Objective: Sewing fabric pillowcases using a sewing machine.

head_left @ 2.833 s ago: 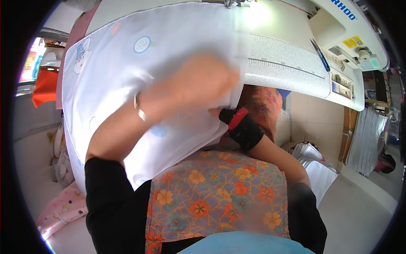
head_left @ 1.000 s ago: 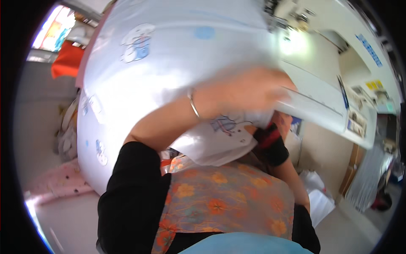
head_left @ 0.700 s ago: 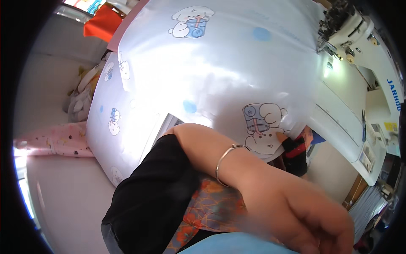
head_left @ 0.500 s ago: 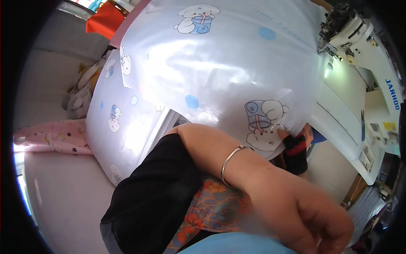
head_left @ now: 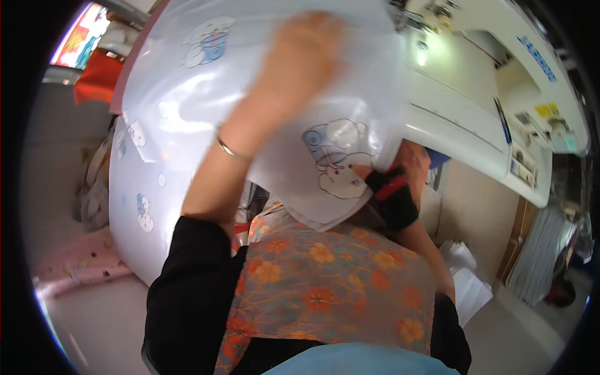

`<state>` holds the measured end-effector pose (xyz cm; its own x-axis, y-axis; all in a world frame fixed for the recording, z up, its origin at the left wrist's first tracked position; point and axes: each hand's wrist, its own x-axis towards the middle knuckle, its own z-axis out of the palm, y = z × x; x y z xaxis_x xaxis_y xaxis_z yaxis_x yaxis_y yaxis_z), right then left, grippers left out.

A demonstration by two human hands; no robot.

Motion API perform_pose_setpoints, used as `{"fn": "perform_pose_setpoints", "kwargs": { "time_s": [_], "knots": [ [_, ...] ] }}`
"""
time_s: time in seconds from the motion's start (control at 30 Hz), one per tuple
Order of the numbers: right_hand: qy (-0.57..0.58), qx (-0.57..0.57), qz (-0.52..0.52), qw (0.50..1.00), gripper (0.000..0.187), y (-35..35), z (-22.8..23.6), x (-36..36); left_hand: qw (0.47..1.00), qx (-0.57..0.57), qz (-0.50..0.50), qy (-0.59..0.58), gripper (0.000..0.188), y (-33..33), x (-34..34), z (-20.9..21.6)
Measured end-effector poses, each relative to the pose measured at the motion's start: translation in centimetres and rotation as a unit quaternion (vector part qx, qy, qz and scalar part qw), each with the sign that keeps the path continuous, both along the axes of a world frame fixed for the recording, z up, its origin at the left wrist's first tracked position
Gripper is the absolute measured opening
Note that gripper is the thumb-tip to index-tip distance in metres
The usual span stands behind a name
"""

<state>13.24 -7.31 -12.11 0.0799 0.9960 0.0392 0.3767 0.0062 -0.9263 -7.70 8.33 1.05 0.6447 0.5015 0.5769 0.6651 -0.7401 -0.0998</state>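
A large, shiny white plastic-like sheet [head_left: 206,81] printed with cartoon puppies and blue dots spreads over the work surface. My left hand [head_left: 306,59], with a thin bangle on its wrist, is over the far part of this sheet; motion smears its fingers, so their closing cannot be made out. My right hand [head_left: 395,190] wears a black and red fingerless wrap. Its thumb lies on top of the sheet's near right corner, and the other fingers are mostly hidden beneath, pinching the edge. A white sewing machine [head_left: 525,69] stands to the right, its lit needle area beside the sheet.
Black tweezers [head_left: 502,120] lie on the machine bed. Pink printed fabric [head_left: 87,259] hangs at the left, and orange cloth [head_left: 99,76] sits far left. A flowered apron [head_left: 337,281] covers my lap. White material [head_left: 465,281] lies low on the right, near a grey stack [head_left: 540,250].
My left hand has swung from the lower right up and away over the sheet. My right hand keeps its hold on the corner. The whole view has shifted.
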Motion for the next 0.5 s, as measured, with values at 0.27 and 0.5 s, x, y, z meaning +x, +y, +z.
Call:
{"fn": "perform_pose_setpoints", "kwargs": {
  "time_s": [0.27, 0.5],
  "knots": [
    [0.241, -0.169, 0.090, 0.951, 0.032, -0.9, 2.9, -0.1, 0.993, -0.113, 0.021, 0.012, 0.055, 3.0, 1.3, -7.4],
    [0.194, -0.150, 0.091, 0.965, 0.032, 0.3, 3.7, 0.2, 0.996, -0.083, -0.007, -0.013, 0.046, 2.6, 6.1, -7.1]
  ]
}}
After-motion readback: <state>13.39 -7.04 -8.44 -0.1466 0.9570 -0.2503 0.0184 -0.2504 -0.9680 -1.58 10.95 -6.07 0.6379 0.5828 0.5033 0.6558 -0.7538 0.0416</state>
